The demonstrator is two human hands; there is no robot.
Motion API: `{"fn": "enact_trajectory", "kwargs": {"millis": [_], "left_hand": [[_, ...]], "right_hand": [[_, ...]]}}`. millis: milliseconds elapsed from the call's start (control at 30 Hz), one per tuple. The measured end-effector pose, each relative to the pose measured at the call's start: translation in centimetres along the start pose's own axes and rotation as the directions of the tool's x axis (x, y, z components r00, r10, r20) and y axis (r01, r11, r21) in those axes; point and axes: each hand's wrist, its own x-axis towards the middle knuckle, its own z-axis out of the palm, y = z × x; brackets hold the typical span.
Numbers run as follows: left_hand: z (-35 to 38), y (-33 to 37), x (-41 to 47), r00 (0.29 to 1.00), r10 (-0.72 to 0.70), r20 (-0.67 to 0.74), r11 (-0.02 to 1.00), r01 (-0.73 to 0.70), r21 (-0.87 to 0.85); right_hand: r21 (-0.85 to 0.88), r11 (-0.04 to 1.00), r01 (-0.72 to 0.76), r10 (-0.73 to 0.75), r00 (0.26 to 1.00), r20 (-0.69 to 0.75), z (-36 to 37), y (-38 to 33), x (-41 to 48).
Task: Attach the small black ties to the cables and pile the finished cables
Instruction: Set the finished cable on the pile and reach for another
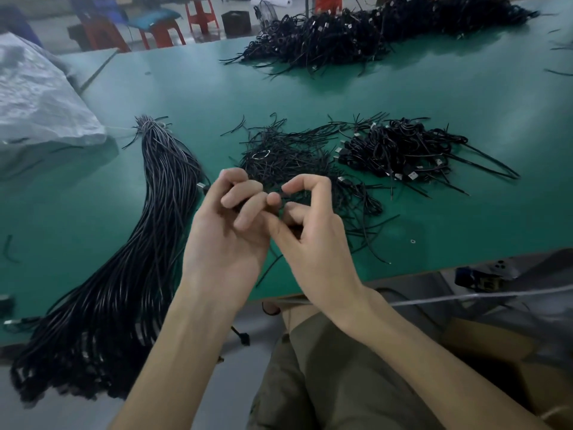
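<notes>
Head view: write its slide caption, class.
Left hand and right hand pinch a black cable above a green table beside cable piles.

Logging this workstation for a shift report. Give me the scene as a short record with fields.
Surface: green table
Left hand: grips a black cable
Right hand: pinches the same cable; tie too small to tell
Left of hands: long cable bundle, draped over the near edge
Middle: loose ties
Right: small pile of coiled cables
Far side: large cable pile
Far left: grey sack
</notes>
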Motion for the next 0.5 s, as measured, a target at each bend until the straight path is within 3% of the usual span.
{"fn": "enact_trajectory", "kwargs": {"millis": [133,267,333,500], "left_hand": [[-0.8,0.2,0.2,1.000,0.001,0.020,0.978,-0.005,0.210],[-1.7,0.3,-0.2,0.999,-0.032,0.027,0.870,0.015,0.493],[-1.8,0.1,-0.4,0.998,-0.049,0.048,0.803,0.011,0.595],[-1.4,-0.2,-0.6,0.991,-0.095,0.099,0.684,-0.008,0.730]], "right_hand": [[-0.078,0.994,-0.074,0.088,0.976,0.201,-0.7,-0.2,0.3],[-0.228,0.968,-0.107,0.190,0.903,0.384,-1.3,-0.3,0.8],[-0.228,0.968,-0.102,0.183,0.910,0.372,-1.5,-0.4,0.7],[-0.014,0.977,-0.213,0.207,0.930,0.304,-1.5,0.6,0.6]]}}
